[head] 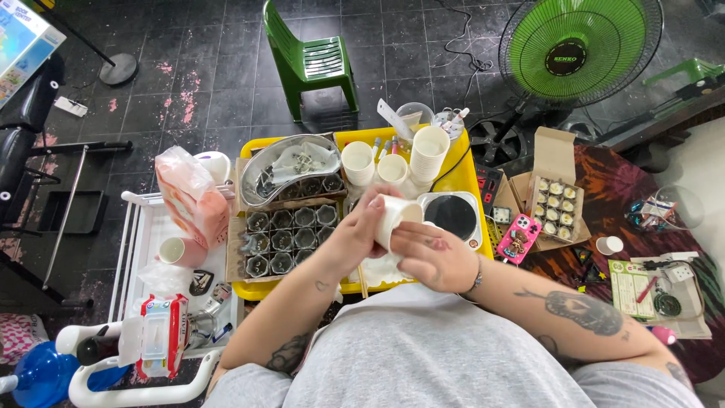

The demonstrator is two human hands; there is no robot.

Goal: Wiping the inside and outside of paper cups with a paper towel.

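White paper cup [399, 215] between left hand [355, 236] and right hand [430, 257]

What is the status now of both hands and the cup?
Left hand and right hand both grip one white paper cup above the yellow tray. Cup tilted sideways. Nothing blocks it; the cup stacks stand just behind.

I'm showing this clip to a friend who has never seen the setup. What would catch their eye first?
Probably the bright yellow tray in the middle, crowded with stacked white paper cups and dark pots in cardboard boxes. Just in front of it, the left hand and right hand together grip one white paper cup. A big green fan stands at top right, with a green plastic chair behind the tray.
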